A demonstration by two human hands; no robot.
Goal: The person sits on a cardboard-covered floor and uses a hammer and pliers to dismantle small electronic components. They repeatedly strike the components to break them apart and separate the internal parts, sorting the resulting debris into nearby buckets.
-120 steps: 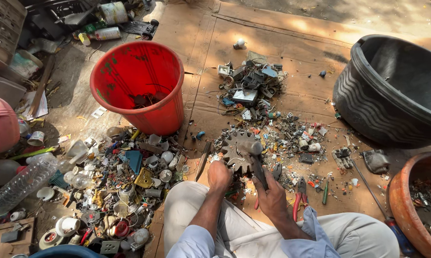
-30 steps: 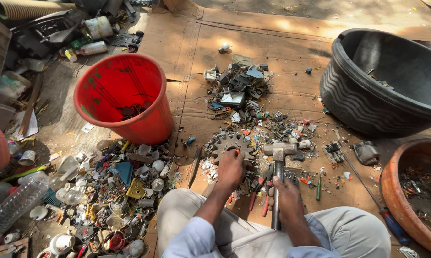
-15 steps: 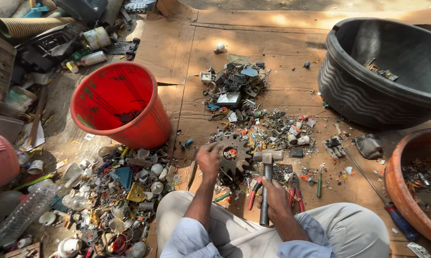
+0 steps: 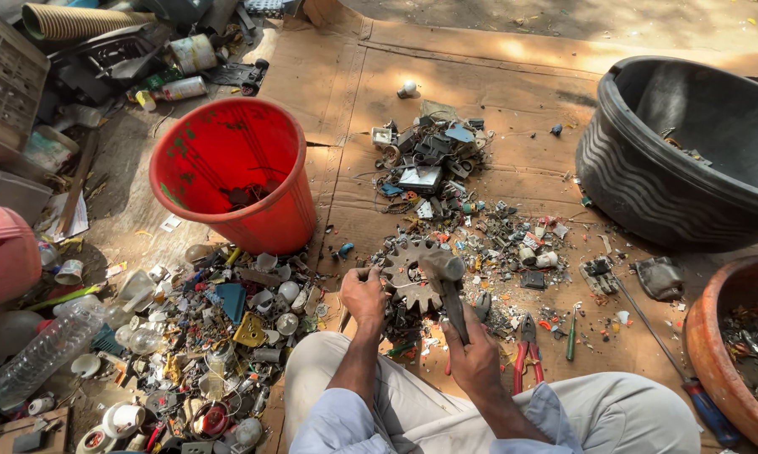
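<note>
Swung down since half a second back: grey steel hammer (image 4: 443, 277), head now resting on round toothed metal gear wheel (image 4: 412, 273), earlier raised just beside it. Right hand (image 4: 473, 357) wrapped tight round the dark handle; left hand (image 4: 364, 296) clamped on the gear's near edge, steadying it upright on the brown cardboard sheet (image 4: 496, 92) near its near edge. Means a blow just landed, gear seemingly intact. Beyond, small heap of broken circuit scraps (image 4: 433, 160); toward the left edge, red plastic bucket (image 4: 227, 172); at the right edge, black ribbed tub (image 4: 648, 185).
</note>
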